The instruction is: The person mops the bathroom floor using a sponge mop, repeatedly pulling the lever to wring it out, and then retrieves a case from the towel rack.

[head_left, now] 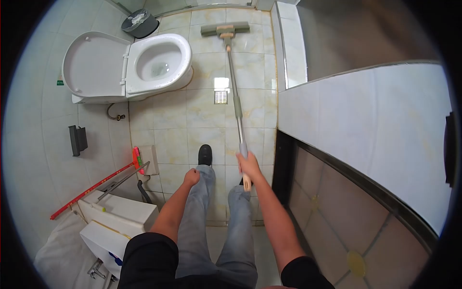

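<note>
My right hand (249,165) is wrapped round the lower handle of a long mop (237,108), just above its peach-coloured end. The pole runs forward over the tiles to a wide grey-green head (225,30), which lies crosswise on the floor beyond the toilet bowl. My left hand (192,177) is closed in front of my left thigh, away from the mop; whether anything is inside it is too small to tell. A square floor drain (221,97) sits left of the pole.
An open toilet (159,65) stands at the left, with a grey bin (139,24) behind it. A red-handled brush (91,190) leans at lower left near a white cabinet (120,210). A tiled ledge (356,101) and dark door frame (356,180) border the right.
</note>
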{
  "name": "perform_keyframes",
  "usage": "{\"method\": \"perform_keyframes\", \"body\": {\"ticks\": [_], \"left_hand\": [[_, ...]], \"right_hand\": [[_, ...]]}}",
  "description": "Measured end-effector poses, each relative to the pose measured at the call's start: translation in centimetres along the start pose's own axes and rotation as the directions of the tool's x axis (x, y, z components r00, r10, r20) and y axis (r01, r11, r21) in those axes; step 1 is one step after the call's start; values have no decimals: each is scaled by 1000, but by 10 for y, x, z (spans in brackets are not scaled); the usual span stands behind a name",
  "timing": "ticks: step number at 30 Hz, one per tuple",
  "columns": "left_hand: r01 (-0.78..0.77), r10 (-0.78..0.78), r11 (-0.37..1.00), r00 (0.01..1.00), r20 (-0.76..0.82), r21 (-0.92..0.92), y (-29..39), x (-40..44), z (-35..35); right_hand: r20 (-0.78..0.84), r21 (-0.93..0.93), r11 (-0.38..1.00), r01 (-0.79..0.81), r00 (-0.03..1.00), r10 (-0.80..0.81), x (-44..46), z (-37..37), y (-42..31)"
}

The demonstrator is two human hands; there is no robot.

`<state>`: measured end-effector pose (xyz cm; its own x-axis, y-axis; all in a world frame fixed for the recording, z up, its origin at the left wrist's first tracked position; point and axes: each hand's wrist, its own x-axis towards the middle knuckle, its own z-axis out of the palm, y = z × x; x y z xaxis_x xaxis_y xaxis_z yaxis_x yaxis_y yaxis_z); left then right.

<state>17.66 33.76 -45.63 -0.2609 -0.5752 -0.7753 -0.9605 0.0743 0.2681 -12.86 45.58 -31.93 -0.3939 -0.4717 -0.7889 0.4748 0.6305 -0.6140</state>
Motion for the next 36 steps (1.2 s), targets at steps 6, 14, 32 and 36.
{"method": "perform_keyframes", "body": {"ticks": [6, 14, 32, 36], "left_hand": [[-257, 259, 966, 963, 78, -26, 90, -65, 62], [761, -8, 62, 648, 762, -646, 243, -243, 127], [259, -60, -378, 951, 302, -889, 119, -136, 23], [52, -307, -252, 943, 130, -966, 75, -90, -94]], "right_hand": [[-7, -353, 913, -205, 976, 216, -237, -77, 83], [-47, -719, 636, -280, 932, 359, -496, -144, 92], [104, -951, 308, -9, 931, 350, -347, -27, -38], [238, -948, 286, 143, 913, 332, -283, 92, -102]]}}
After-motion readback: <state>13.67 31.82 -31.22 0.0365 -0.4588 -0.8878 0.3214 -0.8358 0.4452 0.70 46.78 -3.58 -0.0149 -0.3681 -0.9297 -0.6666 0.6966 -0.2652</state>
